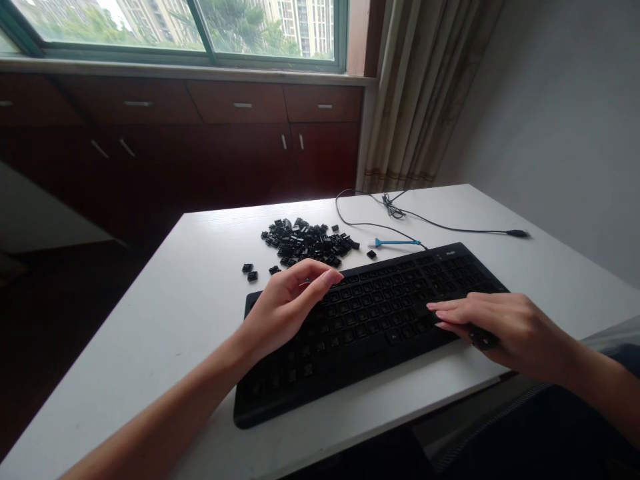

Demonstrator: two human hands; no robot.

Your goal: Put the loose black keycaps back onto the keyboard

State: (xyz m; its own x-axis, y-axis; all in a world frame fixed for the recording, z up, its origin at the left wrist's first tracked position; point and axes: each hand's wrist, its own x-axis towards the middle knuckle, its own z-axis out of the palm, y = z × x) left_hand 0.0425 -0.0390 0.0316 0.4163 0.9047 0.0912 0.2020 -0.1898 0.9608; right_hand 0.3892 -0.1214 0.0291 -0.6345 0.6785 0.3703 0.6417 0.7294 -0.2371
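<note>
A black keyboard (370, 320) lies slanted on the white table (190, 293), with many keycaps removed. My left hand (287, 303) hovers over its upper left part, fingers curled together toward the pile, nothing visible in them. My right hand (493, 327) rests flat on the keyboard's right front edge, fingers stretched out leftward over the keys. A heap of loose black keycaps (307, 241) sits just beyond the keyboard, with a few strays (249, 271) to its left.
A small blue tool (395, 243) lies behind the keyboard beside its black cable (450, 228), which runs to a plug at the right. Dark wooden cabinets (225, 147), a window and a curtain (425, 93) stand beyond the table.
</note>
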